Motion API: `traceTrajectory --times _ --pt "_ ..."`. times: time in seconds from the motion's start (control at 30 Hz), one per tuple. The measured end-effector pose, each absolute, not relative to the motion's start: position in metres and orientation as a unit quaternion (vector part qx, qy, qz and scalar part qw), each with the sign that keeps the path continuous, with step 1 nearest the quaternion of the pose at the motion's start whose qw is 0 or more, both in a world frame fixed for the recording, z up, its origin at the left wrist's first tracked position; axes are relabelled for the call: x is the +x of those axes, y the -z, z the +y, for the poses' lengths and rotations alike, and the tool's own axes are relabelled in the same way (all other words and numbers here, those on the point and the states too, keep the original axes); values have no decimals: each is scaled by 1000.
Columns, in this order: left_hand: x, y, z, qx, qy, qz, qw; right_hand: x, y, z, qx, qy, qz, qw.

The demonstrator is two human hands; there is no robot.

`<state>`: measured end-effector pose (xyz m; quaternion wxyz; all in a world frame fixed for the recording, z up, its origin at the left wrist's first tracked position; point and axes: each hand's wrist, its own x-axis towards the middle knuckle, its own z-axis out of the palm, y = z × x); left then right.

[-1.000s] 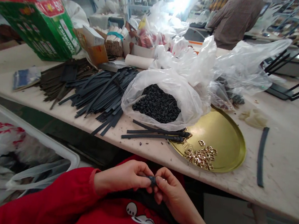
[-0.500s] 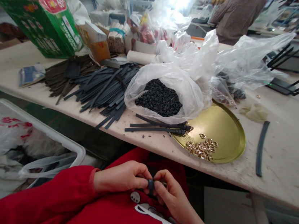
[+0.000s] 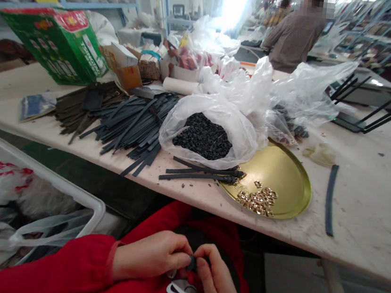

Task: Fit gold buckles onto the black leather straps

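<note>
Low in my lap, my left hand and my right hand meet fingertip to fingertip, both pinched on a small dark piece that is mostly hidden between them. Both arms wear red sleeves. On the table ahead lies a gold round tray with several small gold buckles near its front rim. An open clear bag of small black loops sits just left of the tray. A few black straps lie in front of that bag.
A large pile of black straps spreads left of the bag. A green carton leans at the back left. A single strap lies right of the tray. A plastic-lined white bin stands at my left. Another person works behind.
My hands have sunk lower in the view and closer to my body, still pinched together on the dark piece. The view has tilted up a little.
</note>
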<state>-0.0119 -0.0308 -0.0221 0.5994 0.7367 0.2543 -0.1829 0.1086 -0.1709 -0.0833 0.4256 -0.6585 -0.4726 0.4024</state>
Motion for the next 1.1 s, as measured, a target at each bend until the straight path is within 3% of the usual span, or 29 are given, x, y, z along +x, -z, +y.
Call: traceTrajectory --times 0.2,0.33,0.5,0.77,0.9,1.1 --pt "1 12 -28 891 187 166 379 116 91 -159 -651 -348 -519 430" --pt "15 17 -16 933 168 111 300 125 91 -147 -648 -349 -494 463" --pt "26 18 6 928 158 130 311 139 91 -130 -678 -288 -471 485" --pt "52 8 25 927 136 74 340 154 90 -116 -681 -294 -396 540" --pt "65 4 36 914 141 79 371 159 85 -111 -687 -289 -386 543" --pt "93 7 50 934 102 110 323 194 75 -87 -720 -229 -401 518"
